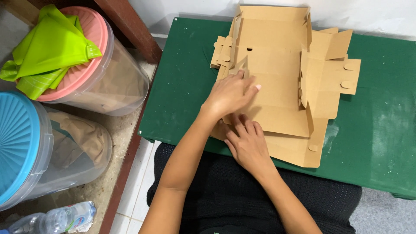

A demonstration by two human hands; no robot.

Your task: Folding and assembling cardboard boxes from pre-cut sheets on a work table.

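A flat brown cardboard box blank (277, 56), with its back and side flaps partly raised, lies on a green table (182, 86). A second cardboard sheet (299, 151) sticks out under it at the near edge. My left hand (229, 93) lies palm down on the blank's left part, fingers stretched toward a small raised flap (240, 66). My right hand (248, 145) is just below it at the blank's near left corner, its fingers curled onto the cardboard edge and partly hidden under my left hand.
To the left stand two clear plastic tubs, one with a pink lid (93, 30) carrying a green cloth (47, 47), one with a blue lid (17, 143). A plastic bottle (60, 219) lies at the bottom left. A white wall runs behind the table.
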